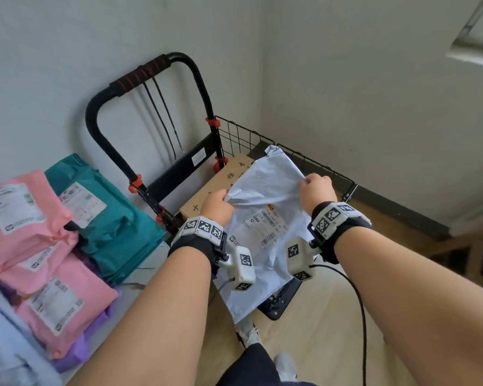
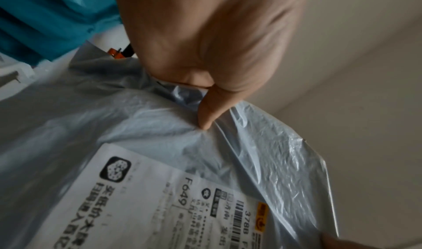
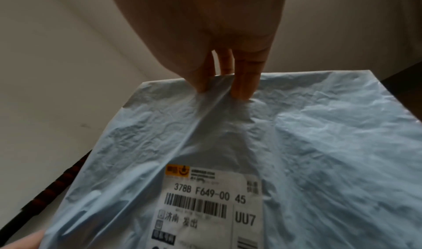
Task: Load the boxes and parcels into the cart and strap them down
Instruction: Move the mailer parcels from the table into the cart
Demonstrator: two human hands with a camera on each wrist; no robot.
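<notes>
Parcel [image 1: 265, 218] pinched at both side edges, our left hand [image 1: 216, 204] and right hand [image 1: 317, 189] level, long axis aimed up-frame over the cart [image 1: 290, 154].

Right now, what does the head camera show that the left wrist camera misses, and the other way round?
Only the head view shows the cart with a cardboard box inside, the pink parcels, and the right hand gripping the grey parcel. Only the left wrist view shows the left thumb pinching the plastic close up. Both show the left hand, the grey parcel's label and the teal parcel.
</notes>
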